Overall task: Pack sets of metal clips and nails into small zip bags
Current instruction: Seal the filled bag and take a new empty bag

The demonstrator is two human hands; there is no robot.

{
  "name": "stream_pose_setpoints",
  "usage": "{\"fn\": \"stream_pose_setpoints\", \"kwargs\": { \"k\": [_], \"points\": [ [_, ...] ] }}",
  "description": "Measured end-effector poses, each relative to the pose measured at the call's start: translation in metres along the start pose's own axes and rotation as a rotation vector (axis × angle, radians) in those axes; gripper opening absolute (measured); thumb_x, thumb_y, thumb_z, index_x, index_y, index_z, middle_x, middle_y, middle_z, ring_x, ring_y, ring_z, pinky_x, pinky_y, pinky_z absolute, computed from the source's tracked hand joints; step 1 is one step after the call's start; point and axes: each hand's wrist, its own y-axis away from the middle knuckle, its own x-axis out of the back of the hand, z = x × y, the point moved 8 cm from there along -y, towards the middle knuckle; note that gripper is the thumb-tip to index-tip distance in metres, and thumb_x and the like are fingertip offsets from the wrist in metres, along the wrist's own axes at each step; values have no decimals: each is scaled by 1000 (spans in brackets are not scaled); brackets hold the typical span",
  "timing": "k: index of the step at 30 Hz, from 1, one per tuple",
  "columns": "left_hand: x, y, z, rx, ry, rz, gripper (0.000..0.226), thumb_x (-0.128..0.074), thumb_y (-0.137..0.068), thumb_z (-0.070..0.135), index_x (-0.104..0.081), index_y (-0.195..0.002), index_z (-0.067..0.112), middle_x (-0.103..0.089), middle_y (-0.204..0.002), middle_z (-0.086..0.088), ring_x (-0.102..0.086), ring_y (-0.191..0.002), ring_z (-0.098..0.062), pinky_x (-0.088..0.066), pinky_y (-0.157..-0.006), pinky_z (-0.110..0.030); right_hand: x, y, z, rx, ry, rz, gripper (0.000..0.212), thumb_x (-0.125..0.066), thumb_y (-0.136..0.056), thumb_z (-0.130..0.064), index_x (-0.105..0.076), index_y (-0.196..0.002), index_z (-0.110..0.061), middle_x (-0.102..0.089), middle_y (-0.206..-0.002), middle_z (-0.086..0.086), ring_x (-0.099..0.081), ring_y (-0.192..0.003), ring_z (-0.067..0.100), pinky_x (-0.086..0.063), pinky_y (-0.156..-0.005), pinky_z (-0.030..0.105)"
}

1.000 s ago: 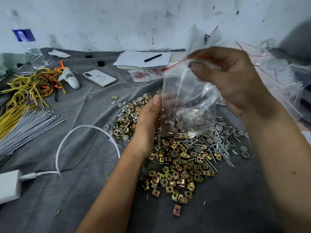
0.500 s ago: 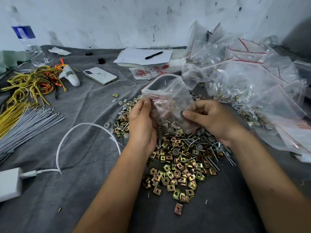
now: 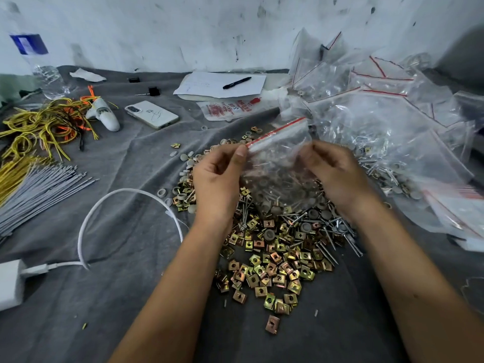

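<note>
So the zip bag (image 3: 277, 163) is now back down at centre frame over the clips and nails (image 3: 277, 247), red strip flat. Left hand (image 3: 217, 179) and right hand (image 3: 332, 174) each pinch it; looks like sealing's next.

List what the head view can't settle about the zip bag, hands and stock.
- Zip bag, head view: count of pieces inside, blurred by the film and the pile behind it.
- Zip strip: sealed or open, too small to tell.
- Left hand and right hand: fingertips behind the bag hidden.
- Bag pile: cut off by the right edge.
- Water bottle: top blurred.
</note>
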Motion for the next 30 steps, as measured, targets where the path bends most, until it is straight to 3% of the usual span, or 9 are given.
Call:
{"fn": "stream_pose_setpoints", "kwargs": {
  "k": [3, 6, 9, 11, 13, 17, 22, 27, 30],
  "points": [
    [2, 1, -3, 38, 62, 21, 14, -66, -99, 11, -76, -89, 12, -71, -90, -8, -62, -86, -21, -53, -88, -46, 1, -1, 5, 26, 7, 26, 24, -67, -90, -40, -76, -77, -21, -73, -73, 1, -69, -66, 12, -57, -62, 27],
    [9, -3, -3, 39, 106, 63, 11, -70, -95, 11, -78, -88, 11, -73, -85, -1, -63, -87, -19, -50, -88, -41, 1, -1, 7, 38, 36, 6, 30, -70, -80, -49, -76, -84, -19, -69, -74, 17, -62, -56, 28, -50, -51, 32],
    [17, -6, 1, -32, 106, 100, 14, -73, -94, 14, -81, -83, 17, -74, -82, 0, -65, -84, -17, -52, -87, -40, 1, 0, 4, 57, 61, -33, 33, -72, -77, -52, -76, -84, -21, -67, -69, 17, -52, -47, 17, -39, -43, 22],
    [20, -7, 5, -93, 83, 107, 15, -75, -93, 17, -82, -81, 22, -75, -82, 1, -66, -84, -17, -52, -87, -41, 2, 1, 2, 58, 60, -34, 31, -71, -74, -58, -77, -82, -28, -70, -72, 14, -56, -53, 24, -47, -47, 31],
    [18, -7, 10, -164, 17, 60, 12, -75, -94, 20, -82, -85, 24, -76, -83, 3, -66, -83, -16, -53, -84, -41, 4, 2, 2, 62, 43, -9, 35, -70, -73, -62, -77, -85, -30, -73, -82, 11, -69, -71, 33, -61, -66, 49],
    [5, -5, 15, -240, -139, -65, 6, -75, -94, 17, -80, -94, 21, -76, -83, 5, -65, -76, -9, -53, -70, -27, 7, 0, 1, 100, -53, 71, 26, -68, -85, -61, -78, -97, -40, -76, -99, 11, -67, -97, 46, -55, -83, 68],
    [5, -5, 13, -240, -131, -74, 10, -76, -93, 11, -79, -98, 19, -77, -87, 2, -68, -79, -12, -57, -71, -24, 17, -3, 6, 105, -101, 164, 28, -77, -84, -50, -78, -96, -25, -76, -98, 11, -70, -98, 37, -57, -90, 60],
    [14, -4, 17, -258, -39, 45, 15, -77, -92, 13, -79, -92, 27, -76, -86, 0, -70, -85, -18, -57, -79, -33, 22, -3, 5, 129, -48, 198, 26, -76, -78, -48, -80, -87, -24, -76, -77, 0, -68, -64, 12, -56, -58, 28],
    [14, -2, 18, -300, -310, 89, 12, -74, -94, 25, -70, -105, 29, -71, -96, 13, -68, -97, -14, -58, -88, -43, 25, -3, 4, 159, 10, 196, 12, -77, -84, -37, -78, -88, -26, -73, -71, -7, -59, -55, 2, -47, -51, 15]
  ]
}}
